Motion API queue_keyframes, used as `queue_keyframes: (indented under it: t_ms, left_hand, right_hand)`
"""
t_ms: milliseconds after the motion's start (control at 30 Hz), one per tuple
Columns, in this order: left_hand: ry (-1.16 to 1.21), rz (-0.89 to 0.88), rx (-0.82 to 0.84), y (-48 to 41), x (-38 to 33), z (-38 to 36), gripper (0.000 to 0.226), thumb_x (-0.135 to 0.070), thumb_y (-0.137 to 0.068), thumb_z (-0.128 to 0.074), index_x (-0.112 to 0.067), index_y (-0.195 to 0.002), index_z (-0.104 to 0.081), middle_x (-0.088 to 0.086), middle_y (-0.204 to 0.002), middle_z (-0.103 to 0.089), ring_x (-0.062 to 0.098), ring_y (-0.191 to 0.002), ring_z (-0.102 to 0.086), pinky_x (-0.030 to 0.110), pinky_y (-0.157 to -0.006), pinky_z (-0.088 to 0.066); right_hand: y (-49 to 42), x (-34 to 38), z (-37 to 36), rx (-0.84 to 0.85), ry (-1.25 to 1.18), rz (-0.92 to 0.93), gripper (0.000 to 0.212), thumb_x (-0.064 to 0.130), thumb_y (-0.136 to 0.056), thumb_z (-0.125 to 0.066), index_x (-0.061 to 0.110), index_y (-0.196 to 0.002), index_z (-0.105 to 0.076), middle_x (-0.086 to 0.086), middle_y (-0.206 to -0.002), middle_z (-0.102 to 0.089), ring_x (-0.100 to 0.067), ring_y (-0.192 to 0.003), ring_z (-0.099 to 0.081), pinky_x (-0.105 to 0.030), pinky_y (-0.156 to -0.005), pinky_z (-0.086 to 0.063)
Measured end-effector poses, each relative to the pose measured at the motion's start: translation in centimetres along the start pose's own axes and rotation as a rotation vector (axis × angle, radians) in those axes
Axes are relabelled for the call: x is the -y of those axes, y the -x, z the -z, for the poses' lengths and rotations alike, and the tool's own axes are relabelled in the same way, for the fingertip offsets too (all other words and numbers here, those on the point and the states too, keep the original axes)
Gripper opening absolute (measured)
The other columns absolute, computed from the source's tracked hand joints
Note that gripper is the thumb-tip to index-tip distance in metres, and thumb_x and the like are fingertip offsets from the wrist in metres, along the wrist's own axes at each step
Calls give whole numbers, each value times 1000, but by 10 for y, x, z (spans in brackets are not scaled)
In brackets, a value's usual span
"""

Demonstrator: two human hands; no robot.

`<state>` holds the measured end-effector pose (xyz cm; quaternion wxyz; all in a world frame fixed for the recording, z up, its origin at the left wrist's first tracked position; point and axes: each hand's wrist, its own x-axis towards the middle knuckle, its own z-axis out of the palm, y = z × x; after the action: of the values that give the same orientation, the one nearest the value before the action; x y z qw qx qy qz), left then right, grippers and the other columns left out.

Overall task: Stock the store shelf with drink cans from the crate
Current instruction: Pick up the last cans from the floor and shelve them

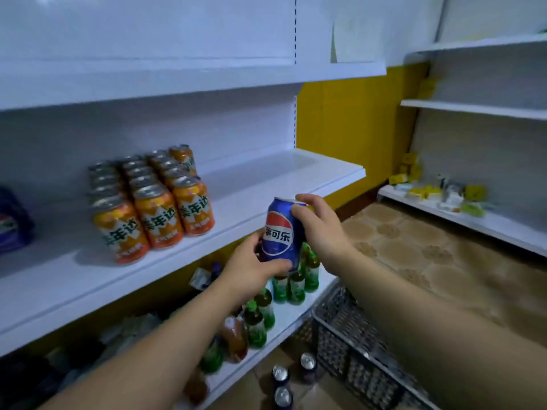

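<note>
Both grips on one blue can (282,232): left grip (254,261) curled round lower half, thumb across front; right grip (321,229) clasping upper part, fingertips at rim. Can near upright, held in air at front edge of middle shelf (266,184). On that shelf, left of it and well apart, orange cans (154,202) in three rows. Below grips, green bottles (293,287) on lower shelf. At right on floor, grey crate (355,344); beside it, three floor cans (280,375) standing upright.
</note>
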<state>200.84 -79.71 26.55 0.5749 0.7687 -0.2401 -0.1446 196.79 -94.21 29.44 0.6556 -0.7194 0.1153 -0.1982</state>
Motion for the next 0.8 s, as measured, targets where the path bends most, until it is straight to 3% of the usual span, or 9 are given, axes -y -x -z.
queue_keyframes:
  t_ms: [67,167,333,433,533,667,800]
  left_hand:
    - [1,-46,-75,10,-11,22,53,1,-71,-77,-17,-115,-54,0,-104,-67,4,-86,-64,10,-65,-49]
    - [-18,-70,-129,32,-18,62,62,-5,-72,-79,-24,-121,-47,-8,-109,-63,2,-92,-63,11,-67,-49]
    - [-107,-24,-231,75,-9,139,67,-13,-74,-79,-32,-125,-40,-15,-110,-60,-2,-99,-59,10,-74,-47]
    - [-162,45,-282,104,0,188,70,-21,-74,-80,-27,-131,-41,-9,-116,-59,8,-108,-58,25,-90,-49]
    - [-309,120,-329,133,12,237,65,-33,-79,-74,-30,-135,-40,-9,-128,-53,9,-120,-49,33,-102,-43]
    - [-501,313,-420,169,42,308,62,-49,-90,-54,-20,-144,-38,-2,-147,-41,15,-131,-41,27,-102,-34]
    - [-729,566,-467,208,79,377,65,-57,-93,-40,-16,-144,-38,4,-152,-36,21,-135,-38,32,-108,-31]
  right_hand:
    - [6,20,-19,77,134,60,59,38,-83,-71,27,-132,-41,1,-115,-57,-13,-96,-62,-32,-85,-54]
    - [12,46,-56,151,258,134,80,40,-74,-79,28,-140,-36,2,-117,-56,-16,-99,-62,-36,-89,-55]
    - [27,71,-136,293,244,241,77,37,-72,-81,24,-138,-41,5,-114,-58,-14,-100,-62,-35,-90,-54]
    - [41,83,-186,384,214,270,76,32,-76,-80,24,-140,-39,6,-117,-54,-12,-101,-58,-25,-84,-51]
    - [49,89,-234,479,179,273,76,31,-77,-79,26,-140,-37,8,-116,-53,-13,-106,-58,-29,-88,-53]
    - [54,91,-294,588,167,249,75,25,-80,-77,28,-142,-35,9,-121,-51,-11,-111,-53,-30,-91,-50]
    - [59,83,-346,648,172,224,74,19,-81,-76,27,-142,-36,5,-135,-50,-16,-121,-50,-39,-101,-47]
